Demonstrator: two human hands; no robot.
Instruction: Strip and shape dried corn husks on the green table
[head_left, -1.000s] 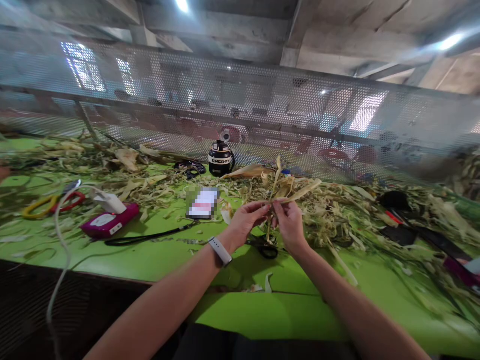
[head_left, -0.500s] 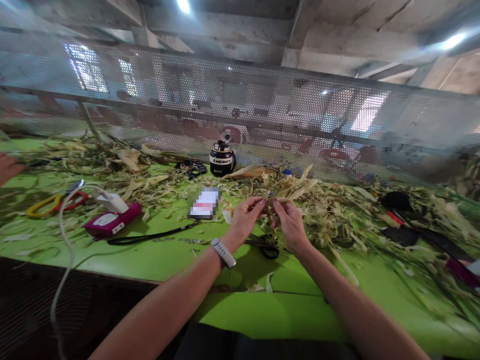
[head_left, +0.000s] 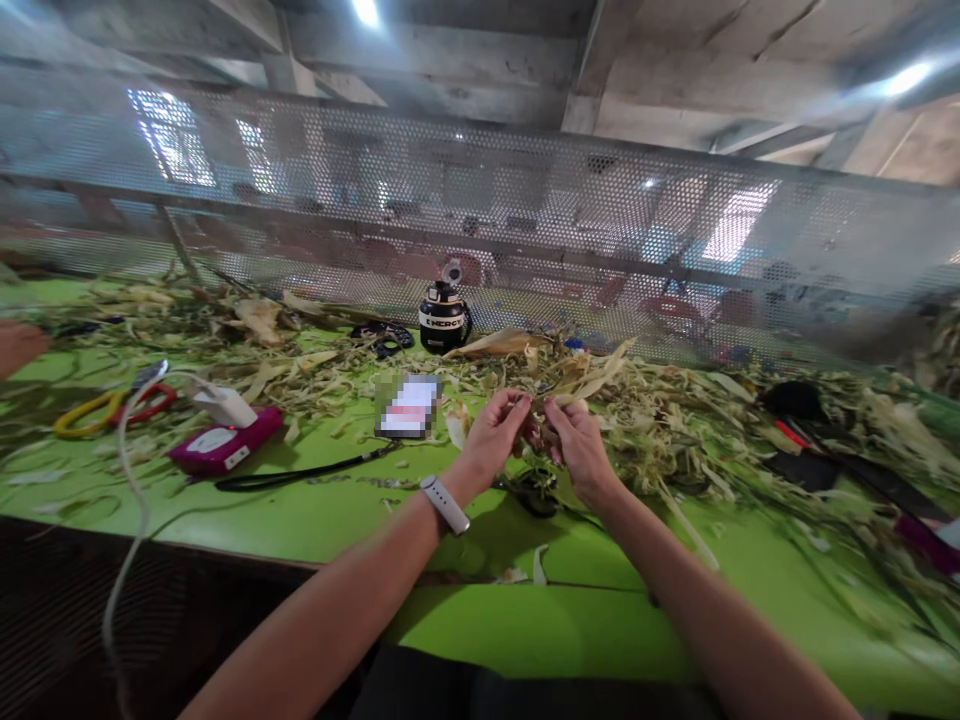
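Above the green table, my left hand (head_left: 491,437) and my right hand (head_left: 581,450) are close together with fingertips pinched. Between them is a dry corn husk (head_left: 606,370), a pale broad piece sticking out beyond my right fingers. The exact strip in each pinch is small and partly hidden by my fingers. Black-handled scissors (head_left: 540,500) lie on the table just below my hands, partly covered by husk scraps. A white band with a watch (head_left: 445,505) is round my left wrist.
Husk scraps (head_left: 667,430) spread along the green table (head_left: 315,530). Left of my hands lie a phone (head_left: 409,407) with a black strap, a magenta power strip (head_left: 225,445) with a charger, and yellow-red scissors (head_left: 112,408). Behind stand a black bottle (head_left: 442,318) and a perforated screen (head_left: 525,210). Another person's hand (head_left: 19,347) shows far left.
Both hands stay in nearly the same place, still pinching. Loose husk strands now hang below my fingers, over the black scissors. The other person's hand at far left has moved slightly down.
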